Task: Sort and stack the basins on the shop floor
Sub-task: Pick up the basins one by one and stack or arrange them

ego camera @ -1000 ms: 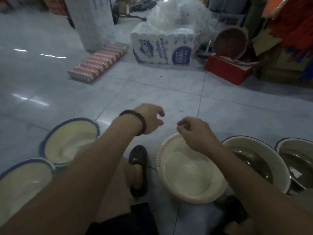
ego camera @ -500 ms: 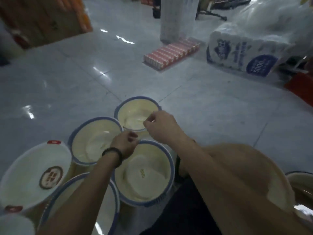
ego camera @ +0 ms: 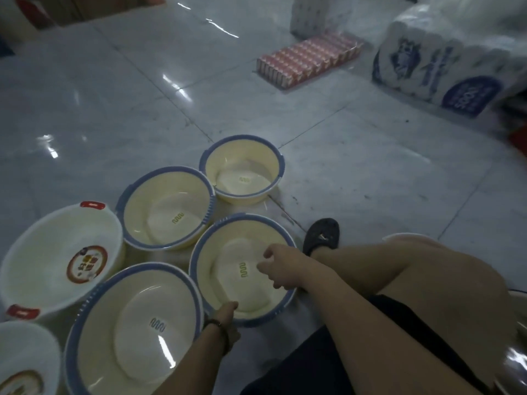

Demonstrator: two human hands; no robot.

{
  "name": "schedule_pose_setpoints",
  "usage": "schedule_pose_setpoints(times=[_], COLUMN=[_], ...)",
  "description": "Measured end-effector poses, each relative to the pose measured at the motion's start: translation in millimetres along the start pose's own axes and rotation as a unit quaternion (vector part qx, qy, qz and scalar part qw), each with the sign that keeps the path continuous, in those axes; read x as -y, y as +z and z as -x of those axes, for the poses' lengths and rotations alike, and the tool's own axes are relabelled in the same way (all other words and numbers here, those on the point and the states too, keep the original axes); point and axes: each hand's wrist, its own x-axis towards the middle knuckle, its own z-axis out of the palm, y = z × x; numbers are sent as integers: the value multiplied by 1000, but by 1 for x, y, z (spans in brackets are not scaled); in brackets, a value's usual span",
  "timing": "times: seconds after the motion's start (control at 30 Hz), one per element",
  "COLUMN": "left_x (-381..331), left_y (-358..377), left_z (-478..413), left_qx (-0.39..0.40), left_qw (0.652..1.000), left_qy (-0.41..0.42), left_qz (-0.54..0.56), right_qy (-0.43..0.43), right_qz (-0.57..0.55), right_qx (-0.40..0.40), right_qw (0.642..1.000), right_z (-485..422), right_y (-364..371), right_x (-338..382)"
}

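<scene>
In the head view, the left hand (ego camera: 228, 307) is gripping the near rim of the middle blue-rimmed basin (ego camera: 236, 292) on the floor (ego camera: 370, 166). The right hand (ego camera: 281, 269) is curling over its right rim, with the grip unclear. Lifting level by opposite rims is advisable before nesting. Half a second ago the right hand was reaching at the smallest basin (ego camera: 242, 166); both hands are now sitting lower and nearer.

Shop floor, judging by bulk-wrapped tissue rolls (ego camera: 445, 69), shrink-wrapped red cartons (ego camera: 308, 62) and many identical labelled basins (ego camera: 165, 206) on glossy tiled floor (ego camera: 114, 95).
</scene>
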Motion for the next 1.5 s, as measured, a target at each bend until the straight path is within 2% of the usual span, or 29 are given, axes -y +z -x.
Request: schedule_pose_setpoints(times=[0.1, 0.23, 0.33, 0.43, 0.53, 0.6, 0.9, 1.03, 1.13, 1.23, 1.3, 1.4, 1.43, 1.5], left_x=[4, 0, -13, -23, -37, -53, -137, -165, -177, -180, -177, -164, -157, -144], left_y=[9, 27, 38, 46, 56, 66, 135, 200, 256, 309, 340, 370, 376, 386], left_z=[-13, -7, 3, 15, 36, 52, 172, 229, 272, 309, 326, 333, 330, 316], left_qx=[6, 42, 36, 62, 102, 117, 199, 237, 253, 244, 241, 243, 238, 237], left_qw=[998, 986, 968, 962, 960, 956, 939, 916, 897, 876, 857, 827, 820, 813], left_qy=[16, 36, 55, 65, 102, 130, 255, 315, 361, 406, 422, 423, 419, 404], left_qz=[56, 159, 241, 256, 241, 234, 119, 68, 7, -88, -170, -281, -309, -347], right_qy=[25, 77, 79, 25, -18, -33, -111, -74, 4, 77, 83, 95, 115, 162], right_qz=[-10, 31, 25, 22, -40, -18, 7, 15, 7, -59, -151, -247, -266, -318], right_qx=[-31, -8, -3, -115, -233, -290, -524, -621, -683, -710, -712, -727, -724, -683], right_qw=[999, 996, 997, 993, 971, 956, 845, 780, 730, 698, 681, 634, 626, 637], right_z=[3, 7, 7, 4, 7, 16, 122, 179, 213, 235, 245, 261, 264, 266], right_y=[-12, -12, -7, -13, -29, -42, -151, -201, -232, -250, -254, -239, -230, -212], right_x=[-20, -38, -42, -38, -28, -24, -53, -86, -132, -188, -226, -283, -302, -338])
